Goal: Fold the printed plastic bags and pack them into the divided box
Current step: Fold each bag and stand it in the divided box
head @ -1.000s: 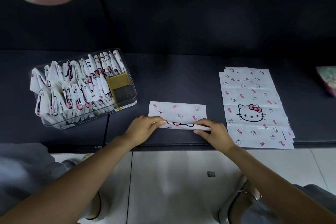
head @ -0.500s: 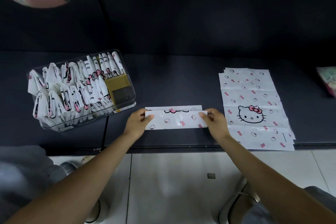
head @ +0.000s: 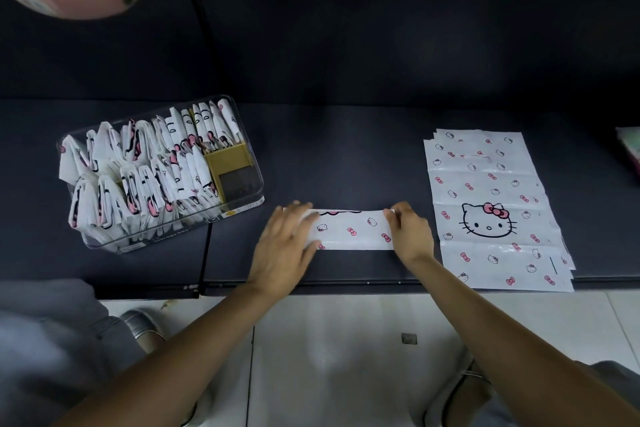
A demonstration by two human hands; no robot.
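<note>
- Centrally, a white plastic bag point(head: 353, 230) printed with small pink bows and cat faces lies folded into a long narrow strip on a dark counter point(head: 346, 156), near its front edge.
- The left hand point(head: 285, 246) lies flat on the strip's left end, fingers straight and spread, pressing down; it is slightly blurred.
- The right hand point(head: 410, 236) pinches the strip's right end between curled fingers and thumb.
- To the left stands a clear divided box point(head: 242, 199), crowded with folded bags point(head: 138, 177) set upright in rows; a tan divider point(head: 230, 159) shows at its right end, with one dark compartment beside it.
- To the right, well apart from the strip, a stack of flat bags point(head: 491, 204) lies unfolded, the top one showing a large cat face with a pink bow.
- Below the counter edge, pale floor tiles point(head: 346, 357) and both bare forearms fill the foreground.
</note>
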